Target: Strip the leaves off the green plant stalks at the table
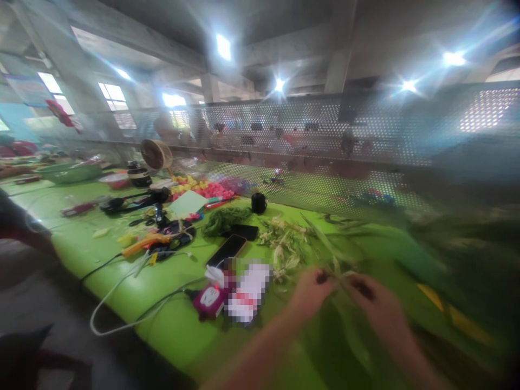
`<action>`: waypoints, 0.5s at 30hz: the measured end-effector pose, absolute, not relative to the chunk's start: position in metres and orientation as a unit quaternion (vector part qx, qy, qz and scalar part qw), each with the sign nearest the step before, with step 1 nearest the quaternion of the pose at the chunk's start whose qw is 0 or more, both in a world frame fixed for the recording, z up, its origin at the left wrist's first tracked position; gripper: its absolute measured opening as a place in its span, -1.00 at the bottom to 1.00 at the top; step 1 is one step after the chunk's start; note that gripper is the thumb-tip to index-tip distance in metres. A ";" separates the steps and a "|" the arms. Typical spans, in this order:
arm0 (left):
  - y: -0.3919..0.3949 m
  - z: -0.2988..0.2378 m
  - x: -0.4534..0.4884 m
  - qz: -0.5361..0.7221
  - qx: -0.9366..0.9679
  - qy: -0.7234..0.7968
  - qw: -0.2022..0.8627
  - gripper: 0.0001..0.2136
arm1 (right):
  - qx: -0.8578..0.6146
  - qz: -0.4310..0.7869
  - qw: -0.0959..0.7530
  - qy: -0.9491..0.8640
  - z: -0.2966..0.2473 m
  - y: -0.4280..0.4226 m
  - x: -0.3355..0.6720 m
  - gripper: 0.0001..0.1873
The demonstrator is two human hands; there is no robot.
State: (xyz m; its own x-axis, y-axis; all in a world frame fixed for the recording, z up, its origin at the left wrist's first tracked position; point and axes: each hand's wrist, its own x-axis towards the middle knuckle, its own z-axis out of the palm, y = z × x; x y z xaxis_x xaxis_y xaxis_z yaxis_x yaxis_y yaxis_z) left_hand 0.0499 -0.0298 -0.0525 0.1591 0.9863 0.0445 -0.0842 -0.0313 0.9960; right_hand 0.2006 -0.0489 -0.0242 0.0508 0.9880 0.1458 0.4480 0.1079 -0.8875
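Observation:
My left hand (311, 295) and my right hand (376, 303) meet low in the frame over a bright green table (170, 325). Both hands are closed in a pinch on a thin pale green stem with long leaves (337, 271) that runs between them. The picture is smeared by motion, so finger detail is soft. Just behind the hands lies a loose pile of pale leaves and stems (284, 244).
A black phone (226, 250) lies left of the hands, next to a pink power bank (209, 299) with white cables. An orange-handled tool (142, 245), a dark green bundle (223, 219), a black cup (258, 202), coloured flower pieces (203, 188), a small fan (156, 154) and a perforated metal screen (325, 135) stand farther back.

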 end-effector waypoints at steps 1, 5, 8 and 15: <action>-0.030 -0.052 0.051 0.488 0.519 0.430 0.555 -0.85 | -0.588 0.319 0.420 -0.614 -0.025 -0.049 0.200 -0.73; -0.031 -0.055 0.054 0.492 0.491 0.444 0.565 -0.83 | -0.573 0.356 0.405 -0.617 -0.028 -0.048 0.200 -0.72; -0.031 -0.055 0.055 0.494 0.489 0.448 0.562 -0.84 | -0.575 0.377 0.401 -0.606 -0.029 -0.046 0.202 -0.71; -0.031 -0.050 0.051 0.444 0.565 0.458 0.522 -0.87 | -0.621 0.365 0.438 -0.538 -0.019 -0.047 0.205 -0.66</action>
State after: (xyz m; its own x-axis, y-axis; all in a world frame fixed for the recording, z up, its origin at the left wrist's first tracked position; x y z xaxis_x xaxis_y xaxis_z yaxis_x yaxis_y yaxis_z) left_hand 0.0511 -0.0315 -0.0503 0.1852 0.9824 0.0238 0.0538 -0.0343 0.9980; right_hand 0.2049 -0.0469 -0.0194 0.1550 0.9877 0.0187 0.3481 -0.0368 -0.9367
